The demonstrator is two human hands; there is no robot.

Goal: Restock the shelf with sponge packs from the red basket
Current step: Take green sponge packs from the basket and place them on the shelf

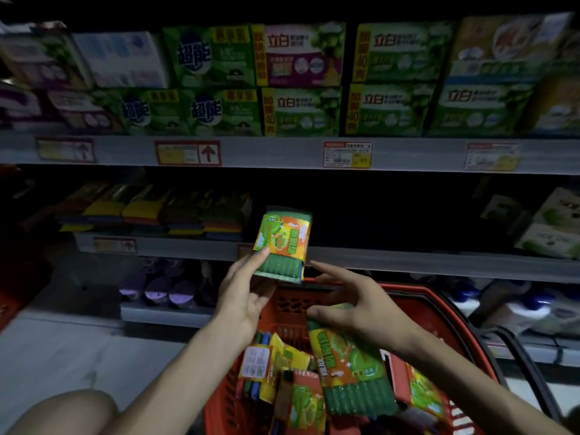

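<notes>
Left hand pinches pack by lower end, raised before shelf edge; right hand spread over second pack in basket, grip unclear; packs likely light, squashy, slick-wrapped; hold by edges.

A sponge pack is being held above the basket, before the shelf. More packs are lying inside the basket.
</notes>
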